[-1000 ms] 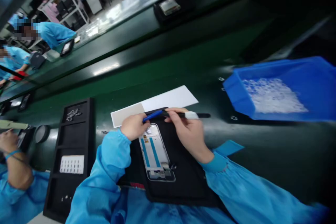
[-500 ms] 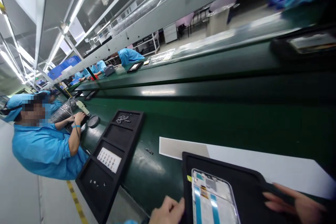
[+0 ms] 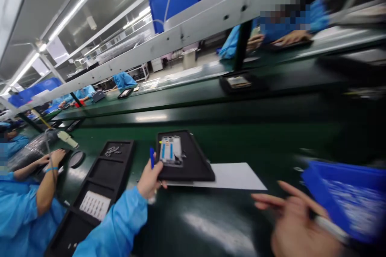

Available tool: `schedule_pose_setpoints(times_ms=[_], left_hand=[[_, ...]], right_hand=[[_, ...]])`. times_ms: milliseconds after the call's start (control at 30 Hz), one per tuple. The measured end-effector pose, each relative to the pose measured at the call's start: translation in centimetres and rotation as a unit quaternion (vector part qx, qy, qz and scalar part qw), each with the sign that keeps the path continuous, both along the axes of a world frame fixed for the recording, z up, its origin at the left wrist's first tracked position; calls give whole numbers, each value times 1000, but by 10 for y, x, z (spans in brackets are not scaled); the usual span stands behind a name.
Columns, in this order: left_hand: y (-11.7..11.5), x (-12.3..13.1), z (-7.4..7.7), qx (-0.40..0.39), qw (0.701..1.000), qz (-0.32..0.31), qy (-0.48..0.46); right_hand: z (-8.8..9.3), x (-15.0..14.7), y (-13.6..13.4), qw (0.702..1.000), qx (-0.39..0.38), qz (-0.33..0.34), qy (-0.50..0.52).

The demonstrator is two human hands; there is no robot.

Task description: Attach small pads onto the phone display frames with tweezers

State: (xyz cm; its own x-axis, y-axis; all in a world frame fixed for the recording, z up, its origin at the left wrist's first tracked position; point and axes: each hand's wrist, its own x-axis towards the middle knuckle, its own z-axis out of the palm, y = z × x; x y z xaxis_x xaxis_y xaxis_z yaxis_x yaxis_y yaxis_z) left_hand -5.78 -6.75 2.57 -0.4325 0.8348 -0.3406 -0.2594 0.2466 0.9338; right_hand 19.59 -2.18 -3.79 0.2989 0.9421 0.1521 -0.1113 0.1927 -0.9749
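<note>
My left hand grips the near-left corner of a black tray, which is tilted above the bench. A blue stick-like thing rises by its fingers; its kind I cannot tell. In the tray lies a phone frame with a white inner side and blue strips. Beneath the tray is a white paper strip. At the lower right, my right hand is apart from the tray, its fingers stretched out and spread. A pale thing shows near its wrist, too blurred to name.
A blue bin with small pale pieces stands at right. A long black compartment tray holds small parts and a white card. Another black tray sits on the raised ledge. Co-workers in blue sit at left and across the bench.
The black tray with the phone frame has moved away from me in my left hand. My right hand has let go of its edge. The view has swung right, bringing in the blue bin.
</note>
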Motion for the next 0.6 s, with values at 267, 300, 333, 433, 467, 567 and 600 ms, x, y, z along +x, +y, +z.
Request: schedule_pose_setpoints(times_ms=[267,300,333,433,467,567,600], left_hand=[[72,14,2,51,997,46,29],[63,24,-10,50,998,16,33],[53,36,-24,50,997,-39,50],[23,63,-68,38,971,-169,166],[16,67,-79,73,954,-187,223],[7,70,-94,100,923,-210,308],[7,68,-93,83,918,-220,318]], right_hand=[[-12,-25,-13,987,68,131,-62],[-15,-28,-14,982,77,157,-70],[-18,-32,-15,976,85,185,-81],[-14,-40,-15,950,101,277,-105],[-11,-42,-14,944,100,296,-108],[-8,-44,-11,937,89,315,-125],[-10,-45,-9,936,79,315,-138]])
